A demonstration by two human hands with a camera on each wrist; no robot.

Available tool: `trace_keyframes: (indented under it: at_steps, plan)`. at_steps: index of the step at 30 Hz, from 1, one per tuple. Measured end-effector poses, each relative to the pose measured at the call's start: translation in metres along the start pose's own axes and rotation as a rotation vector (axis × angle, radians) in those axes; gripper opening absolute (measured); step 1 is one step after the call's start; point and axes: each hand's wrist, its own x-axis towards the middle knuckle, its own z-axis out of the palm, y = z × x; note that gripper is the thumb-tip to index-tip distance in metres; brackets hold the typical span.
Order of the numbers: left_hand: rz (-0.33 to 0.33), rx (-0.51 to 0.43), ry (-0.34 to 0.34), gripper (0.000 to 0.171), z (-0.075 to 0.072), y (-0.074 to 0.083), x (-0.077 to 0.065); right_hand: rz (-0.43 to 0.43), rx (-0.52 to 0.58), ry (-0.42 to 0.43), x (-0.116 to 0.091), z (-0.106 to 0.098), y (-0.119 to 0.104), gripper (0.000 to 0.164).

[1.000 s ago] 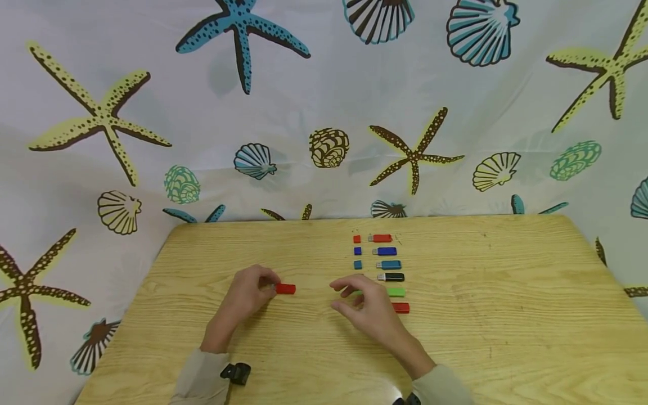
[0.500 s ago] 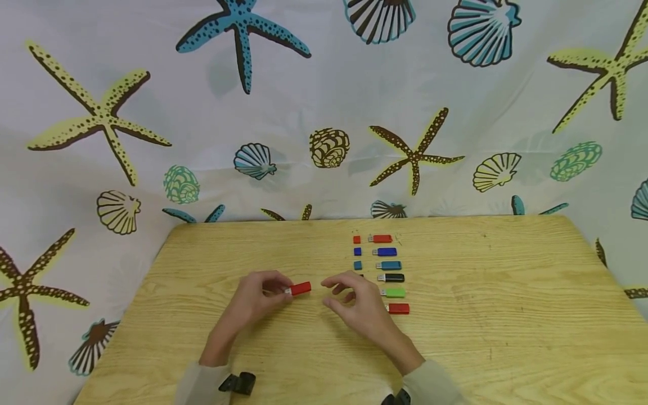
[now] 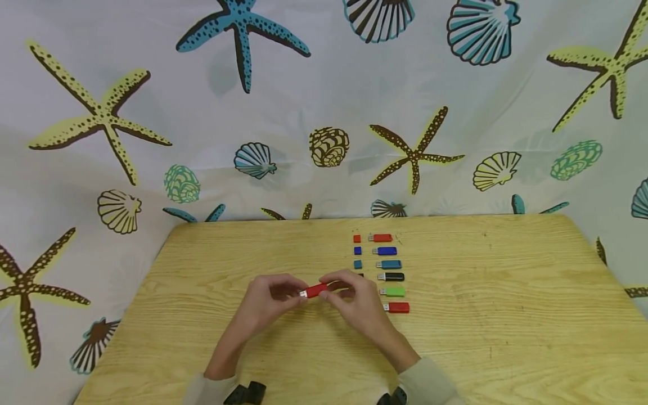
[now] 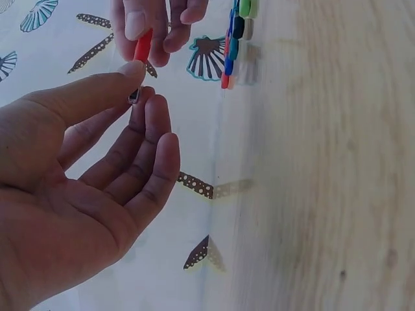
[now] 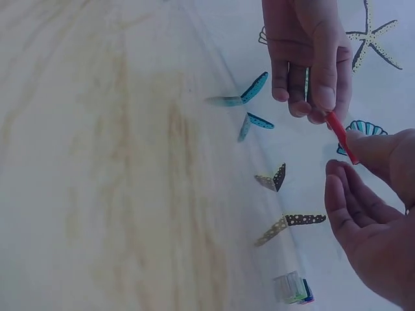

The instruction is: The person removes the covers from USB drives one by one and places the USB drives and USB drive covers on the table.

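A red USB stick (image 3: 316,290) with its bare metal plug facing left is held between both hands over the wooden table. My left hand (image 3: 268,301) pinches it at the plug end with thumb and fingertips. At the opposite, red end, the thumb and fingers of my right hand (image 3: 360,301) grip it. The left wrist view shows the red body (image 4: 143,46) running between the two thumbs, its plug poking out below the left thumb. From the right wrist, the stick (image 5: 342,137) appears edge-on and slanted.
Right of the hands lies a column of USB sticks: red (image 3: 382,238), blue (image 3: 387,251), teal (image 3: 390,264), black (image 3: 394,277), green (image 3: 395,292) and another red one (image 3: 399,307). Small red (image 3: 356,239), blue (image 3: 357,251) and teal (image 3: 358,264) caps sit left of them; the right hand partly covers a black cap.
My left hand has lifted the red USB stick from the table and carried it right. The right hand has moved slightly left, and its fingers now grip the stick's free end.
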Motion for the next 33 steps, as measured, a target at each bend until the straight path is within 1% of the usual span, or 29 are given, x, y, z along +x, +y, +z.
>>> trace_keyframes:
  at_steps: [4,10,13,16,20,24,28,33]
  plan:
    - [0.001,-0.011,0.004,0.016,0.004,0.003,0.000,0.001,0.032,0.013,-0.001,-0.001,-0.001,0.020]
    - [-0.016,-0.106,-0.016,0.016,0.007,0.008,-0.002,0.020,0.051,-0.006,-0.003,-0.007,-0.005,0.019]
    - [-0.023,-0.126,-0.007,0.017,0.010,0.010,-0.002,0.029,0.040,-0.018,-0.004,-0.011,-0.006,0.019]
    - [-0.025,-0.124,0.011,0.016,0.015,0.012,-0.001,0.018,0.031,-0.029,-0.005,-0.016,-0.006,0.019]
    - [-0.006,-0.117,0.024,0.014,0.021,0.014,0.002,-0.008,0.006,-0.026,-0.007,-0.022,-0.007,0.018]
    - [0.016,-0.109,0.024,0.012,0.026,0.016,0.002,-0.034,-0.025,-0.034,-0.010,-0.027,-0.008,0.019]
    - [0.035,-0.100,0.024,0.012,0.030,0.016,0.001,-0.041,-0.040,-0.047,-0.015,-0.030,-0.009,0.020]
    - [0.050,-0.114,0.023,0.015,0.036,0.021,0.001,-0.058,-0.066,-0.036,-0.020,-0.036,-0.011,0.023]
